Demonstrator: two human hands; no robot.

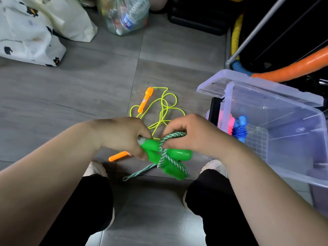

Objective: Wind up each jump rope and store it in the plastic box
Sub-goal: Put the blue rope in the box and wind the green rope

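A person's left hand (pixel 122 135) clamps the green jump-rope handles (pixel 170 157) above the floor while the right hand (pixel 191 134) pinches the braided green-and-white cord (pixel 164 153) wrapped across them; the clear plastic box (pixel 276 132) lies just right, nearer the right hand.

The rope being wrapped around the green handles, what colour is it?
The rope is green and white, braided in a speckled pattern. The head view shows it best.

green rope (pixel 164 155) held, clear box (pixel 276 139) beside
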